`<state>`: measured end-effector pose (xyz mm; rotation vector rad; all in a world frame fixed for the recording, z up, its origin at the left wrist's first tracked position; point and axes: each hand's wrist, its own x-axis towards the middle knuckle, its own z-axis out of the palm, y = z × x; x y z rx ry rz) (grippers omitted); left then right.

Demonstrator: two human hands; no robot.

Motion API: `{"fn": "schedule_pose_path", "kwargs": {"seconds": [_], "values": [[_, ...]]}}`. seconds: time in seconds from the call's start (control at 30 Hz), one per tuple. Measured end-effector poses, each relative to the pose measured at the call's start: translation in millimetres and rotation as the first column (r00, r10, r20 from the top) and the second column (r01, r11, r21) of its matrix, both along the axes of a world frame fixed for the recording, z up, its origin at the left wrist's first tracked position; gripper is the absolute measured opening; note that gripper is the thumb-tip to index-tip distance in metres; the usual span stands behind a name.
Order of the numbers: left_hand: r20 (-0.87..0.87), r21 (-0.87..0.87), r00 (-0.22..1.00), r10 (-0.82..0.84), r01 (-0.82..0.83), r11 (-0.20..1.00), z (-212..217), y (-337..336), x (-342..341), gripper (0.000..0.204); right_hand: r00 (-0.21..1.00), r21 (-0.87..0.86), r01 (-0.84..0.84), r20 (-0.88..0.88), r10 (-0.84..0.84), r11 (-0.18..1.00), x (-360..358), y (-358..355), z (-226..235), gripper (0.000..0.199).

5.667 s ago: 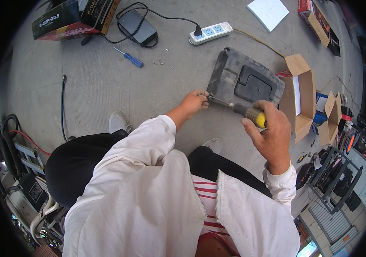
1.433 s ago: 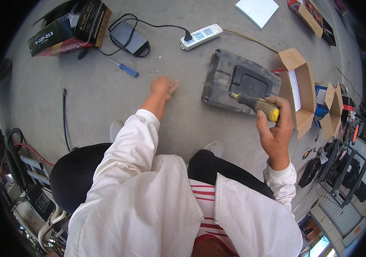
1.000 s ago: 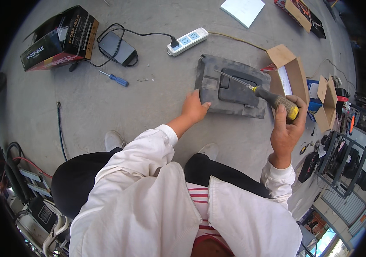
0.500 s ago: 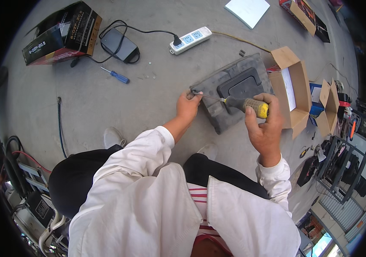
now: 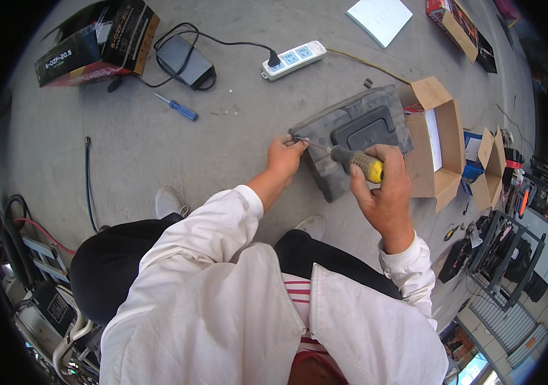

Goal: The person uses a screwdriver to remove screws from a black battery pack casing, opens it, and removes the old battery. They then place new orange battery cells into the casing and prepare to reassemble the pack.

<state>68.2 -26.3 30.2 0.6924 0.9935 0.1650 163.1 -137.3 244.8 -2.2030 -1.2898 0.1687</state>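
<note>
A dusty black plastic case (image 5: 322,163) with a moulded handle lies at a slant on the floor in front of me. My right hand (image 5: 386,196) is wrapped round the yellow-and-black handle of a screwdriver (image 5: 344,156), its shank pointing left to the case's near-left corner. At that corner my left hand (image 5: 285,157) pinches with thumb and fingers, beside the screwdriver's tip. The fingers hide the tip and whatever it touches.
A blue screwdriver (image 5: 183,111) and several small screws (image 5: 236,113) lie left of the case. Beyond are a charger (image 5: 184,61), a white power strip (image 5: 294,59) and a black carton (image 5: 104,42). An open cardboard box (image 5: 444,157) stands right beside the case.
My right hand and the screwdriver's handle have moved left, closer to the case's corner. The left hand stays at the corner. The whole view has shifted slightly.
</note>
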Motion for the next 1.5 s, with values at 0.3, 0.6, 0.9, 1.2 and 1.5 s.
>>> {"fn": "schedule_pose_path", "kwargs": {"seconds": [0.3, 0.6, 0.9, 1.2, 1.5], "values": [[-0.015, 0.013, 1.000, -0.009, 0.009, 1.000, -1, 0, 1, 0.022, 0.993, -0.041, -0.003, 0.119, 0.008, 0.999, -4, 13, 6, 0.037], [-0.004, -0.020, 1.000, 0.015, -0.015, 1.000, -6, -3, 2, 0.021, 0.980, -0.188, -0.099, 0.150, 0.128, 0.977, -9, 36, 23, 0.032], [0.025, -0.017, 1.000, -0.001, 0.001, 1.000, -13, -2, 2, 0.016, 0.989, -0.153, -0.148, -0.010, 0.148, 0.977, -5, 34, 21, 0.035], [0.044, -0.022, 0.998, -0.048, 0.049, 0.999, -17, 0, -1, 0.016, 0.984, -0.137, -0.153, 0.071, 0.164, 0.979, -5, 29, 23, 0.038], [0.055, -0.012, 0.998, -0.034, 0.035, 0.999, -7, 1, 1, 0.012, 0.986, -0.105, -0.153, 0.050, 0.159, 0.983, -3, 27, 22, 0.037]]}}
